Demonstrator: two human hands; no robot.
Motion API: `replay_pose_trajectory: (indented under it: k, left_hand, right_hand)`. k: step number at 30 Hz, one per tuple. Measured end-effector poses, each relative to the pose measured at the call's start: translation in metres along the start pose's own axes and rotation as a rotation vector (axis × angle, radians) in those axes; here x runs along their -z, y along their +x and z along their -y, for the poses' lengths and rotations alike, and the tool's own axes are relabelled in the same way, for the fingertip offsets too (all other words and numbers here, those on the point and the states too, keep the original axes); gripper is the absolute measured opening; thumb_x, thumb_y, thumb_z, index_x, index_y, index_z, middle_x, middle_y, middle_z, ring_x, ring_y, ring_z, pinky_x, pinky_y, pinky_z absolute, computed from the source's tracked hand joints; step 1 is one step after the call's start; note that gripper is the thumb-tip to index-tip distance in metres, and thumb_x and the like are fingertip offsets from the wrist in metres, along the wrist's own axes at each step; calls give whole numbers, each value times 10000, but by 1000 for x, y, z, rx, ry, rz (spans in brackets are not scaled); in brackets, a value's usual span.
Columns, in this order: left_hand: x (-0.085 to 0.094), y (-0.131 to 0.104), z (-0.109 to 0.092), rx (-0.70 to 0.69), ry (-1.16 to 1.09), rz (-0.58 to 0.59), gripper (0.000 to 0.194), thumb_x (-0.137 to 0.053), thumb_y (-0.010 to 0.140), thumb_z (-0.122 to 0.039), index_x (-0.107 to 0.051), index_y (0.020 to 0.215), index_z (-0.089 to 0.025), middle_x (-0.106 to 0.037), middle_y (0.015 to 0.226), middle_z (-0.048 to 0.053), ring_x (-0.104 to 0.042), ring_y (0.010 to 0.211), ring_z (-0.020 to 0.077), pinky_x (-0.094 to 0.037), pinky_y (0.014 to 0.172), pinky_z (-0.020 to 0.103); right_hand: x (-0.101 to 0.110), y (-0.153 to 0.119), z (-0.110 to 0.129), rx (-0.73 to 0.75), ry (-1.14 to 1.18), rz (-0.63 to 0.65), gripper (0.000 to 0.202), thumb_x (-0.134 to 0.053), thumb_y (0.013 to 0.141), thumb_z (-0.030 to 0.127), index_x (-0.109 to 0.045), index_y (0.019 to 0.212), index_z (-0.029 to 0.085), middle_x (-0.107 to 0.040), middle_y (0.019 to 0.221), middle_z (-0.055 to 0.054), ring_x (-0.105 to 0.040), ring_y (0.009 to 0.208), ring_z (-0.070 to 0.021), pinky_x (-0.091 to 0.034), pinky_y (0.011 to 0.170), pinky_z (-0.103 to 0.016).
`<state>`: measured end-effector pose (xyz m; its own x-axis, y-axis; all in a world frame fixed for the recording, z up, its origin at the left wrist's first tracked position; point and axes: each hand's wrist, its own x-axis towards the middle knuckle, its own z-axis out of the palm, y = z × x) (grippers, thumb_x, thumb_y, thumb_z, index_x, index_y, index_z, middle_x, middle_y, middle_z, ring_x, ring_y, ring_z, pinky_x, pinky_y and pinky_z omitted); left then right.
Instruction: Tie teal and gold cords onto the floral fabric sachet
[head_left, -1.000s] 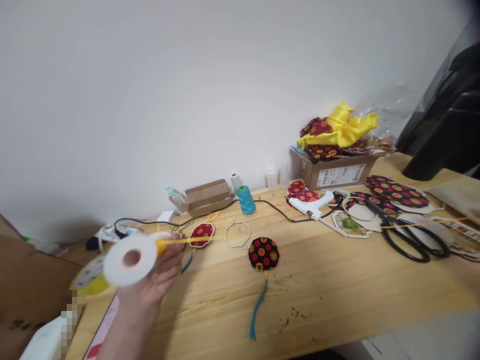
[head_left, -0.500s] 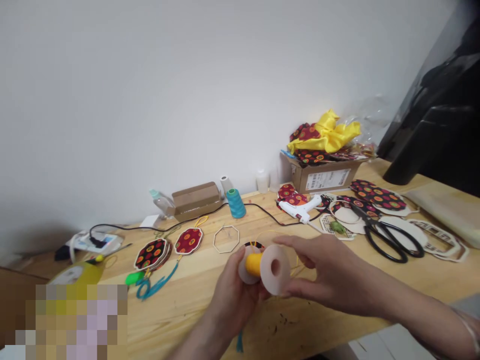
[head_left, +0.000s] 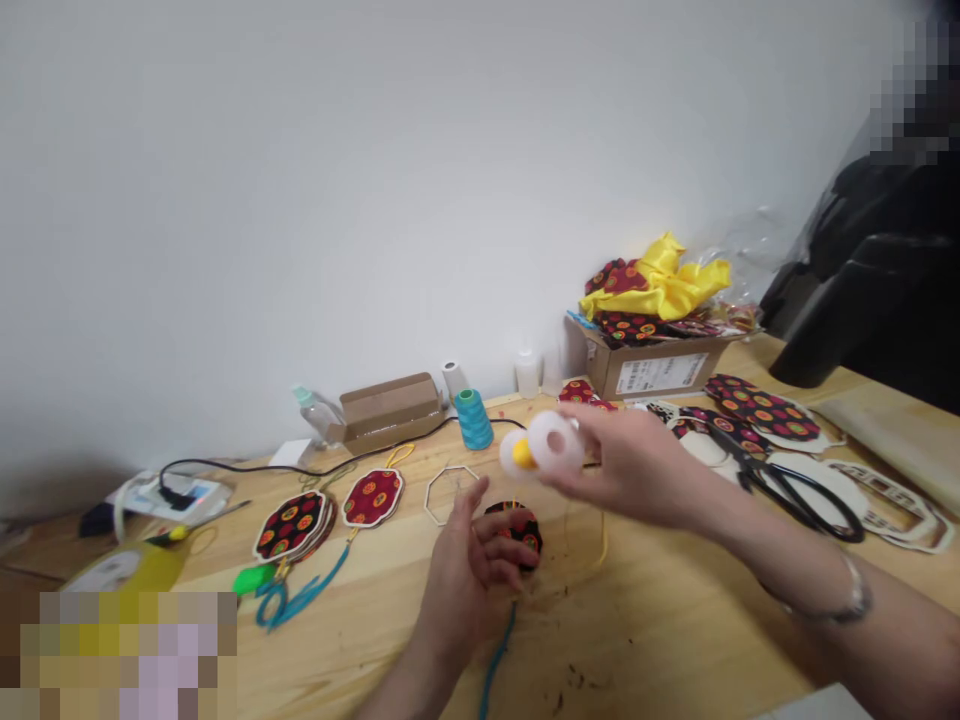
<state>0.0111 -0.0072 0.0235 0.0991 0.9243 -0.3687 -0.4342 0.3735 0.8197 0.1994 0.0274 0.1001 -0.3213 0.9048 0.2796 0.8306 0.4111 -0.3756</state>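
A white-flanged spool [head_left: 556, 441] of yellow cord is in my right hand [head_left: 626, 465], held above the table by its fingers and thumb. My left hand [head_left: 472, 570] holds nothing; its fingers are apart and slightly curled. Just beyond those fingers lies a dark floral fabric ornament [head_left: 521, 535], partly covered by them. From it a teal tassel cord [head_left: 495, 660] runs toward the near edge. A loose end of yellow cord [head_left: 604, 540] hangs below the spool. Behind my left hand rests a thin octagonal frame [head_left: 442, 490].
Finished fabric ornaments [head_left: 373, 498] lie at left with teal cords. A teal thread cone [head_left: 473, 420] stands at the back. Black scissors [head_left: 814, 500] and cut frames [head_left: 892, 505] occupy the right side, near a cardboard box [head_left: 652, 365] full of fabric. A black power cord [head_left: 247, 467] crosses the table.
My left hand has let go of the spool and opened. My right hand has lifted the spool up and away, uncovering the dark ornament on the table.
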Motion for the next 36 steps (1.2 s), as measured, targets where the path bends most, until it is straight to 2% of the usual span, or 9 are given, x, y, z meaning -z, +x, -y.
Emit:
replay_pose_trajectory:
  k: [2,5,9,16,21,25,30,33,36]
  left_hand:
    - [9,5,-1,-97,83,-90,571,-457,785,-564,-402,1207,-183,-680,723,82,-558,417,149,-282,314,188]
    - [17,8,-2,-248,168,-81,505,-443,811,-538,-476,1135,-151,-653,660,57,-513,419,105,-277,345,171]
    - [19,7,-2,-250,241,-63,490,-432,819,-540,-526,1081,-136,-638,633,51,-488,417,95,-283,361,177]
    - [18,5,-2,-238,249,-61,483,-430,823,-534,-539,1072,-134,-631,630,46,-475,410,88,-271,357,173]
    - [19,7,-2,-244,230,-61,512,-441,816,-538,-521,1110,-127,-634,636,51,-471,403,86,-268,348,172]
    - [16,7,-2,-255,234,-94,473,-458,818,-519,-557,1091,-146,-629,646,35,-457,404,68,-252,345,158]
    - [13,0,3,-270,350,-23,319,-572,776,-434,-678,799,-134,-589,580,14,-410,400,40,-262,361,157]
    - [11,-8,3,-307,411,-29,278,-580,783,-397,-680,735,-142,-490,465,-23,-384,412,44,-273,384,155]
    - [5,-15,-4,-419,364,-98,234,-597,781,-363,-651,950,-209,-533,568,-36,-423,482,50,-335,445,147]
  right_hand:
    - [-3,27,-12,-67,-125,-22,425,-484,750,571,-596,936,206,-656,773,-51,-590,654,-182,-346,541,-246]
    - [-16,64,-25,-130,-265,5,469,-453,763,583,-615,950,185,-676,859,-103,-620,803,-243,-402,637,-278]
    - [-39,98,-28,-168,-331,151,443,-478,779,493,-643,997,146,-660,990,-165,-598,956,-273,-424,760,-308]
    - [-66,126,-26,-170,-307,239,423,-500,774,456,-681,943,114,-664,984,-195,-615,933,-278,-437,749,-310]
    - [-71,137,-26,-189,-273,257,516,-493,766,560,-667,944,108,-668,965,-194,-619,919,-272,-442,733,-306]
    - [-56,126,-24,-185,-236,196,555,-430,805,577,-631,1010,102,-654,1000,-201,-601,955,-288,-436,762,-329]
    - [-31,72,-13,-49,144,20,363,-354,890,269,-549,1153,114,-638,1058,-136,-586,948,-201,-411,804,-285]
    - [-29,31,3,23,337,162,274,-415,823,145,-581,1042,153,-651,871,-55,-580,789,-142,-415,707,-249]
    - [-30,5,17,58,496,333,196,-459,773,98,-590,904,162,-610,715,-2,-532,638,-97,-393,599,-214]
